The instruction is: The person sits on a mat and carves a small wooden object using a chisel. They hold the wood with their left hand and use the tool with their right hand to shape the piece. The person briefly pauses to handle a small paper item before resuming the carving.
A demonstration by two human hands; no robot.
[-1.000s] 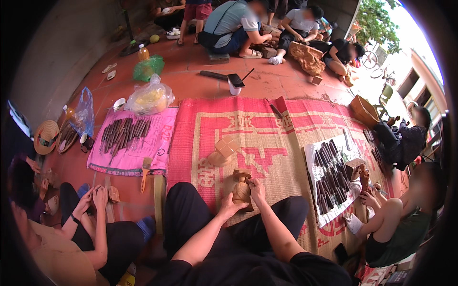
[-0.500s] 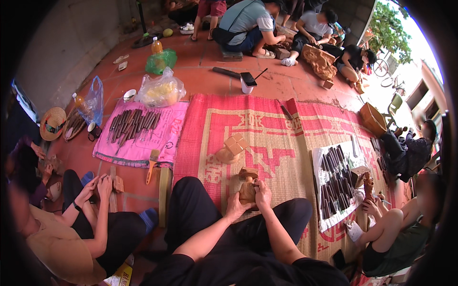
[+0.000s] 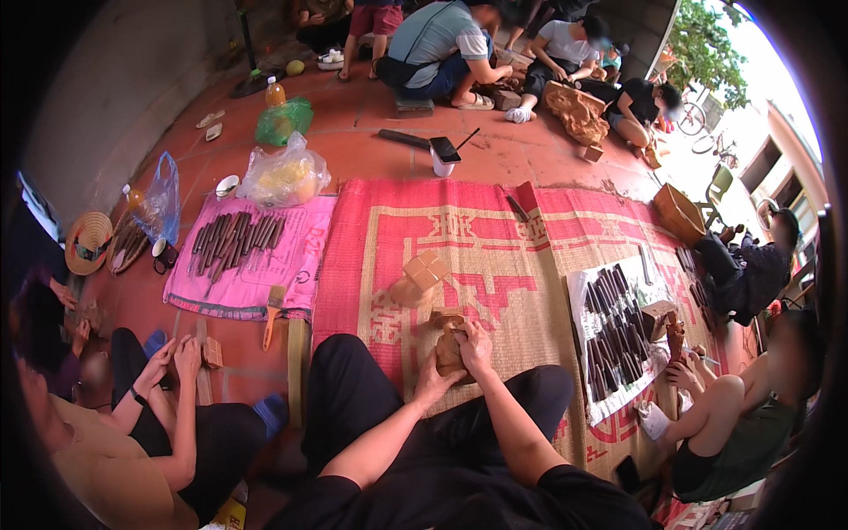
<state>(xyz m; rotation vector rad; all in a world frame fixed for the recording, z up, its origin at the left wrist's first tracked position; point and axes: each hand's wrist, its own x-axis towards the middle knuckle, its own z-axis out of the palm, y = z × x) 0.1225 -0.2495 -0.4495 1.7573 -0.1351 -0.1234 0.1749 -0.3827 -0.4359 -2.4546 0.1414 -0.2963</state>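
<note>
A light brown wooden carving (image 3: 449, 353) stands tilted between my knees, just above the woven mat (image 3: 512, 327). Its rounded body narrows toward a flat, block-like top. My left hand (image 3: 433, 382) wraps its lower left side, fingers closed against the wood. High on the right side, my right hand (image 3: 475, 346) presses with bent, pinched fingers; whatever sits between them is too small to make out. Just beyond the carving, a wooden block with a grooved top (image 3: 426, 269) rests on the mat beside a rounded pale wooden piece (image 3: 405, 294).
Left, dark-handled carving tools (image 3: 237, 240) cover a pink sack (image 3: 305, 265); a brush (image 3: 273, 318) lies near. More tools (image 3: 618, 331) fill a white sheet (image 3: 609, 408) at right. People sit close on both sides. A white cup (image 3: 442, 163) holding a phone stands beyond the mat.
My right hand has shifted on the carving's upper right side, its fingers now reaching further over the top. My left hand keeps its hold. The whole view has shifted slightly.
</note>
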